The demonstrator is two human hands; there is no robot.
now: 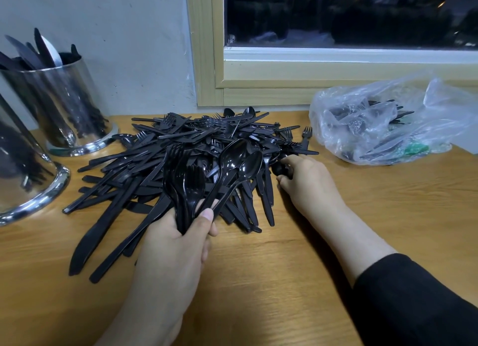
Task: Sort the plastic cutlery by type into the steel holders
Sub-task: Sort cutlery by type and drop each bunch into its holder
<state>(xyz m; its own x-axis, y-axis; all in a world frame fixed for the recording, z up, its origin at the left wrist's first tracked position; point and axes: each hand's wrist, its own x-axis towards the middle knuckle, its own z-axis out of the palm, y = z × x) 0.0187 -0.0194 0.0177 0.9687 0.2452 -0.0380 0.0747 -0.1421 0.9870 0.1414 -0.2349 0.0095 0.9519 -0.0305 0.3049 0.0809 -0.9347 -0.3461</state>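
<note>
Here, on the light wooden table (297,255), a big heap of black plastic cutlery (196,149) sprawls in the middle: forks, knives and spoons all tangled together. The left hand (176,247) sits at about six o'clock of the heap, fingers curled round a bunch of black plastic forks, spoons and knives (204,182) whose heads fan upward over the pile. The right hand (307,182) reaches in at the heap's three o'clock edge, its fingertips pinching a small black piece (280,168) there; which kind of piece, I cannot tell. A black sleeve (419,301) covers that forearm.

At ten o'clock stands a shiny steel cylindrical holder (62,102) with black knives (38,50) standing in it. A second steel holder (23,172) stands nearer, at nine o'clock, cut off by the frame.

At two o'clock lies a crumpled clear plastic bag (388,123) with more black cutlery inside, below a window with a pale wooden frame (207,48)
</note>
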